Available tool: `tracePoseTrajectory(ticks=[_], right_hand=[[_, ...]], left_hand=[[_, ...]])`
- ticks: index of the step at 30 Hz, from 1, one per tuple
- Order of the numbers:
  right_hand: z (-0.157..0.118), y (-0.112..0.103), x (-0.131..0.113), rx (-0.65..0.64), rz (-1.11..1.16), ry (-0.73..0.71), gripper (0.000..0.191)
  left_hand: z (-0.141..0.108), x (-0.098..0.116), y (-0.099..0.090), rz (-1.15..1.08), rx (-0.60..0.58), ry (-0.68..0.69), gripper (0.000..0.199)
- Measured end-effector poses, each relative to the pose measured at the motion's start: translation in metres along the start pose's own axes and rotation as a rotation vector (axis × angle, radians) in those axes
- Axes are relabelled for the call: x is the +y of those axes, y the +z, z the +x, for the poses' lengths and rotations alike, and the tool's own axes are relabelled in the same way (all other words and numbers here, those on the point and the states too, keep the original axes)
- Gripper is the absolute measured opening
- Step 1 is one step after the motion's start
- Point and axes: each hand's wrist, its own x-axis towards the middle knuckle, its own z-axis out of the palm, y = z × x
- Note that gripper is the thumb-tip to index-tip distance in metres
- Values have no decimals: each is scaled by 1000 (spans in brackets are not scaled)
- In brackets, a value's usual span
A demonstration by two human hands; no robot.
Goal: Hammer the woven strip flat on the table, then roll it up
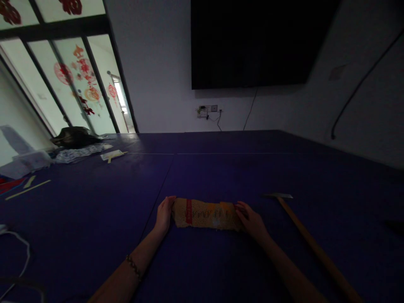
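Observation:
A tan, flat strip of cardboard-like material (206, 214) with a red band near its left end and dark marks along its middle lies across the blue surface. Its left end is gripped by my left hand (164, 213), fingers closed over the edge. At the other end, my right hand (251, 219) has its fingers closed around the right edge. To the right of my right hand lies a wooden-handled tool (311, 240) with a narrow metal head pointing away from me.
The blue surface (221, 172) reaches a wall with a dark screen (252, 42) and sockets (208, 109). At the far left are a black bag (75, 137), papers (78, 152), a white item (111, 155), yellow strips (27, 190) and a white cable (27, 252).

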Motion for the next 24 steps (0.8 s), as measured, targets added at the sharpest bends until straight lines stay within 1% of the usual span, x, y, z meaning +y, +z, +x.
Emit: tracePoseTrajectory(ticks=[11, 15, 18, 21, 24], right_hand=[[-1, 1, -2, 26, 23, -13, 30], [0, -1, -4, 25, 47, -3, 29], [-1, -4, -6, 37, 70, 13, 29], [-1, -5, -8, 44, 89, 28, 28], [-1, -5, -8, 39, 94, 42, 31]], left_hand=[[-3, 1, 0, 51, -48, 19, 38], [0, -1, -2, 61, -34, 37, 39], [1, -3, -3, 85, -47, 36, 39], [0, -3, -4, 91, -59, 42, 38], [-2, -2, -2, 81, -42, 58, 38]])
